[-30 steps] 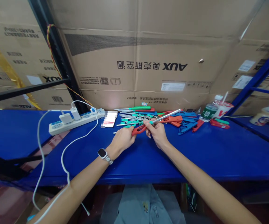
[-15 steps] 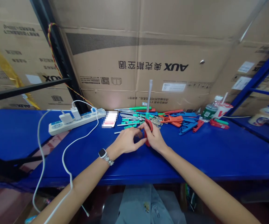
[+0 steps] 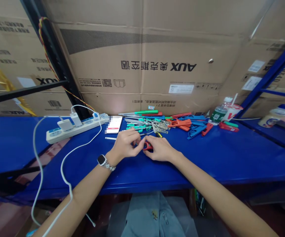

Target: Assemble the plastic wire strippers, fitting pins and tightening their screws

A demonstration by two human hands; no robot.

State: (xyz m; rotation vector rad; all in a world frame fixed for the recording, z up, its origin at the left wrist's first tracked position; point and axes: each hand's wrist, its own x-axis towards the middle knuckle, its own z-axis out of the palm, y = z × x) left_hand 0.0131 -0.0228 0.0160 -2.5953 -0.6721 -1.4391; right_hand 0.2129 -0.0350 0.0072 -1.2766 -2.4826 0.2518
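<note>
Red casing (image 3: 146, 147): sat between the two hands over the near-middle of the bench (image 3: 206, 158), partly hidden by fingers.
Right hand (image 3: 162, 149): grip closed on the red casing.
Left hand (image 3: 126, 143): fingers curled, thumb tip at the casing; couldn't tell if its grip held anything.
Just behind hands: metal rod (image 3: 110, 138) partly covered by left hand; yellow-black tool (image 3: 158, 135) near right fingers; pile of green parts (image 3: 138, 126) blocked the space beyond.
Right of pile: orange casings (image 3: 182, 123), blue casings (image 3: 196, 131).
Left: phone (image 3: 114, 125), then power strip (image 3: 85, 127) with white plugs in it.
Containers: green-labelled bottle (image 3: 217, 116), cup with straw, blue-lidded jar (image 3: 273, 118); contents unclear.
</note>
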